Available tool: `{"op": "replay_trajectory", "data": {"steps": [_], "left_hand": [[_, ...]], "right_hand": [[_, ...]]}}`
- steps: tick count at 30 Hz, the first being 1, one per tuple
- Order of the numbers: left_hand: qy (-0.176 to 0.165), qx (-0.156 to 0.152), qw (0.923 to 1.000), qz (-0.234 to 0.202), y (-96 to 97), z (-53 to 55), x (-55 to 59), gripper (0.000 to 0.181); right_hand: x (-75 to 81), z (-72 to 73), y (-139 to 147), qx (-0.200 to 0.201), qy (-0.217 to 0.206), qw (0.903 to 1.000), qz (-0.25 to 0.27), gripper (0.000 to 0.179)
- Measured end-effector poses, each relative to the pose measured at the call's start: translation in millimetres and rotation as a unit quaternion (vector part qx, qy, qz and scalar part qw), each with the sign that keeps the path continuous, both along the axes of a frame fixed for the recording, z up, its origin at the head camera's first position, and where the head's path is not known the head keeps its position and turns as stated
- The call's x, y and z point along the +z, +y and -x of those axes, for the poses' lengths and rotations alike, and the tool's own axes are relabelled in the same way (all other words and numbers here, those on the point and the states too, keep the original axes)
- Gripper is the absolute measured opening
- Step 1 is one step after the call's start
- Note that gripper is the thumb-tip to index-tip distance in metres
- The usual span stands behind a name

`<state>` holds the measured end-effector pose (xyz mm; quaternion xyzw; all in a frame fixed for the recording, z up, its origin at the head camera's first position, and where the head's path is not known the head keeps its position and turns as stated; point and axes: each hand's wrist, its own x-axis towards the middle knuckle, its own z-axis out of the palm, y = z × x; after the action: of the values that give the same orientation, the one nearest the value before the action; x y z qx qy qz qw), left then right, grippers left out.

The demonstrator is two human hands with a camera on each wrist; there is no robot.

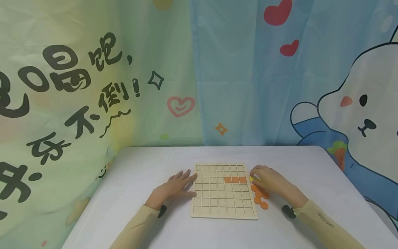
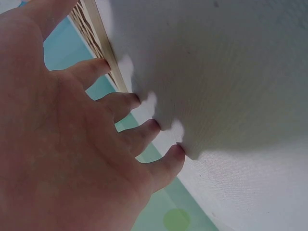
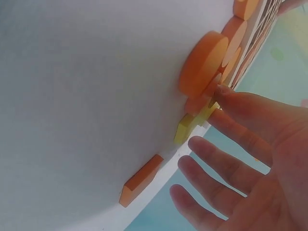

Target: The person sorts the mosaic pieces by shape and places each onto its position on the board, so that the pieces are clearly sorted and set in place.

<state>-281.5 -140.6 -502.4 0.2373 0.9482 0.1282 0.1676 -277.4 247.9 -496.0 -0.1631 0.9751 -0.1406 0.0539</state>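
A pale wooden grid board [image 1: 211, 199] lies flat on the table, with three orange square tiles [image 1: 235, 180] in a row in its upper right cells. My left hand [image 1: 174, 187] is spread at the board's left side, thumb and a fingertip touching its edge; in the left wrist view the other fingertips rest on the table. My right hand [image 1: 269, 178] is just right of the board. In the right wrist view its thumb and index finger pinch a small yellow piece, mostly hidden, beside another yellow piece [image 3: 183, 130]. The other fingers stay loosely extended.
Several orange round pieces [image 1: 264, 205] lie along the board's right edge, below my right hand. An orange flat-sided piece [image 3: 140, 180] lies apart on the white table [image 1: 149, 159]. A printed curtain [image 1: 227, 69] hangs behind the table.
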Motion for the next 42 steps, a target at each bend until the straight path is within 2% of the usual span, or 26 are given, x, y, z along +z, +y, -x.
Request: {"op": "replay_trajectory", "data": {"steps": [10,27,42], "left_hand": [[0.007,-0.009,0.9999,-0.003,-1.1,1.1,-0.9,0.079],[0.005,-0.009,0.9999,-0.001,-1.1,2.7,-1.8,0.079],[0.008,-0.012,0.9999,-0.004,-2.6,1.4,-2.1,0.08]], "right_hand": [[6.5,0.5,0,-0.013,-0.012,0.9998,-0.002,0.025],[10.0,3.2,-1,0.008,0.009,0.9999,-0.003,0.023],[18.6,-0.9,-10,0.007,-0.003,1.0,-0.004,0.025]]}}
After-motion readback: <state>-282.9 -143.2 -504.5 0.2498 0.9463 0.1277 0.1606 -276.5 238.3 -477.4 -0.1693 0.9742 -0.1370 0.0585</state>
